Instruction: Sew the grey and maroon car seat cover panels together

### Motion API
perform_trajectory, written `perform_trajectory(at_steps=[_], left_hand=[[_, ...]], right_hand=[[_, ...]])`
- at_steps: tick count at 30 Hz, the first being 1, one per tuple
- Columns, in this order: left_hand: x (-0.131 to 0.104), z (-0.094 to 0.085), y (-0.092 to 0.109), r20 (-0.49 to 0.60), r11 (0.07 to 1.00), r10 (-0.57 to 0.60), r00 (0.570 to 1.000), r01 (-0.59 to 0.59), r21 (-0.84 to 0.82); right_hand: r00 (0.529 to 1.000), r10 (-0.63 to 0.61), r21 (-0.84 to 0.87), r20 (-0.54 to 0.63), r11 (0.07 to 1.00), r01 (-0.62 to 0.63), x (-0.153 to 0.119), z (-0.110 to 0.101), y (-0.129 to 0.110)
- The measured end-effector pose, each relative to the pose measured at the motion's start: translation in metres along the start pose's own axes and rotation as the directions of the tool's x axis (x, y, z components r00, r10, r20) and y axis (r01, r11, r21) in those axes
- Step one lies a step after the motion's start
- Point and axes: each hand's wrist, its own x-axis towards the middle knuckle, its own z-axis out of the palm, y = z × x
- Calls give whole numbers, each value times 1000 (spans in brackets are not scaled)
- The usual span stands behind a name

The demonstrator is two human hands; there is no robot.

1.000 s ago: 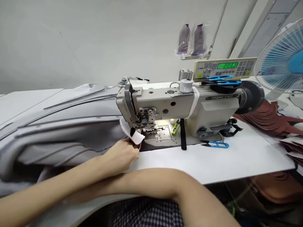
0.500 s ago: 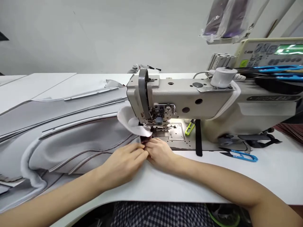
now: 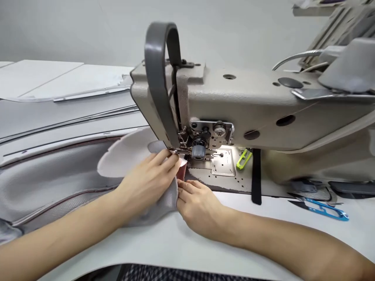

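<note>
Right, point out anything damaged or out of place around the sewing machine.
The machine bed looks worn along its front edge, where the pale finish stops raggedly against a dark strip. Yellow-green snips also lie on it, possibly stray.

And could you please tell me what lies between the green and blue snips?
The head view shows a black strip between the green snips and blue snips.

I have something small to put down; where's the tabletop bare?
The white tabletop is bare between left forearm, right forearm and front edge, and between right forearm and blue snips. Crowded: grey fabric at left, left hand and right hand by the machine.
</note>
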Motion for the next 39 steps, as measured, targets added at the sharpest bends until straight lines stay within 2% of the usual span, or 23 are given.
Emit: perform_trajectory(at_steps=[3, 5, 7, 10, 15, 19, 26, 31, 34, 39], left_hand=[[1, -4, -3, 11, 999, 33, 999, -33, -17], [5, -5, -1, 122, 999, 32, 992, -26, -45], [10, -5, 4, 255, 995, 22, 967, 5, -104], [11, 1, 12, 340, 978, 7, 940, 65, -198], [2, 14, 16, 277, 966, -44, 960, 112, -234], [3, 16, 14, 250, 947, -59, 966, 134, -292], [15, 19, 10, 268, 918, -112, 957, 203, -340], [14, 23, 3, 242, 880, -170, 955, 257, -400], [14, 22, 1, 236, 847, -163, 958, 259, -465], [15, 25, 1, 222, 844, -134, 966, 228, -486]], right_hand=[[1000, 5, 7, 7, 1000, -5, -1, -1, -1], [1000, 6, 15, 2, 1000, -6, -2, -3, 0], [1000, 8, 26, -7, 1000, -7, -3, -4, 2], [999, 16, 41, -28, 999, -14, -4, -6, 6], [999, 46, 55, -8, 997, -46, -3, -9, 10], [997, 76, 69, 17, 995, -77, -2, -9, 14], [990, 135, 48, -28, 990, -133, -2, -2, 27], [989, 127, -50, -71, 990, -131, -4, -7, 30], [987, 153, -61, -48, 986, -156, -4, -8, 29], [980, 198, -36, 19, 980, -197, -2, -7, 31]])
